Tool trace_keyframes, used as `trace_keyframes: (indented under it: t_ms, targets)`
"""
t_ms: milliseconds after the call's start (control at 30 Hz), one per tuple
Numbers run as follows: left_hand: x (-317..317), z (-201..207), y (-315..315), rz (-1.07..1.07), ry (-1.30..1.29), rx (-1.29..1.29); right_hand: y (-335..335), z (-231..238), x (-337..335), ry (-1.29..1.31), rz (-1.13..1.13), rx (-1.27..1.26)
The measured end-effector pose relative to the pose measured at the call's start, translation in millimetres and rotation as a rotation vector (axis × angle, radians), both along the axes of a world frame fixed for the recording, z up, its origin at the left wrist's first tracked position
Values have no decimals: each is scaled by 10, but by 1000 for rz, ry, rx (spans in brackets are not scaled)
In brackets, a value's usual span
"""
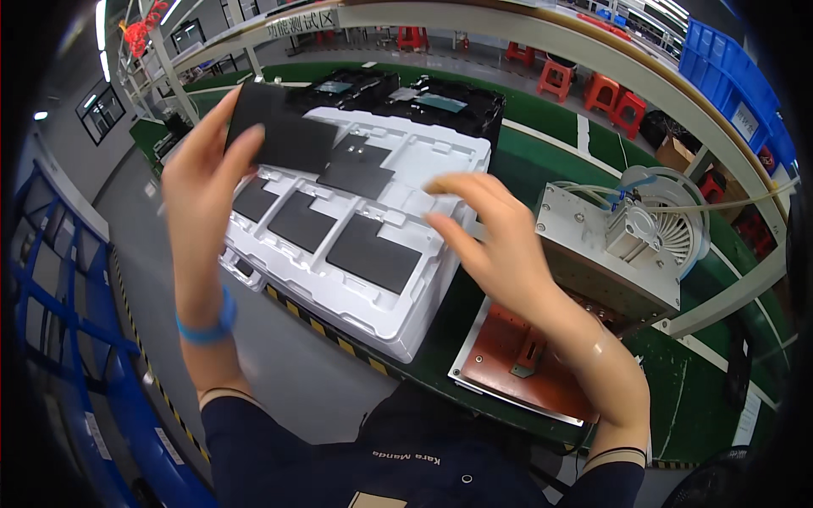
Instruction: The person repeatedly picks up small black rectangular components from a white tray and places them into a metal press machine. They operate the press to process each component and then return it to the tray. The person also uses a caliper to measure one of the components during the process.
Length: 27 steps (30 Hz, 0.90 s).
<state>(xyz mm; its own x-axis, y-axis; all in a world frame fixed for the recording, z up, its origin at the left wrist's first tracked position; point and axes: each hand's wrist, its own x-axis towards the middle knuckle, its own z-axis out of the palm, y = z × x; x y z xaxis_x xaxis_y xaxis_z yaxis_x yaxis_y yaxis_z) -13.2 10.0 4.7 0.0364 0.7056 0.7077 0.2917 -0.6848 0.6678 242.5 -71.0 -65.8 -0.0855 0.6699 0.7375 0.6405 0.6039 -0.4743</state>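
My left hand (203, 173) grips a flat black rectangular panel (284, 135) by its left edge, thumb on top, holding it tilted over the far left of a white plastic tray (373, 326). In the tray's compartments lie several black notched panels, among them a near one (377, 254), a middle one (301, 222) and a far one (360, 165). Above the tray's right edge is my right hand (501, 241), its thumb and fingers apart with nothing between them. The tray seems to top a stack of white trays. Part of the held panel's edge is hidden by my left fingers.
Right of the tray stands a metal press-like machine (610, 245) with a copper-coloured plate (508, 360) at its base. Black plastic wrapping (449, 106) lies behind the tray. A blue bin (732, 80) sits on the upper shelf rail, and a blue rack (76, 339) stands at left.
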Motion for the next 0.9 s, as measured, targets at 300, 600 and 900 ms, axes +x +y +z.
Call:
trace_keyframes:
  t_ms: [300, 600, 900]
  targets:
    - [-478, -535, 2021, 34, 417, -429, 844, -37, -556, -255, -58, -272]
    - [-230, -558, 1658, -409, 1131, -195, 961, -94, -553, 59, -34, -98]
    - [-197, -285, 153, -60, 783, 373, -993, 213, 384, 143, -218, -109]
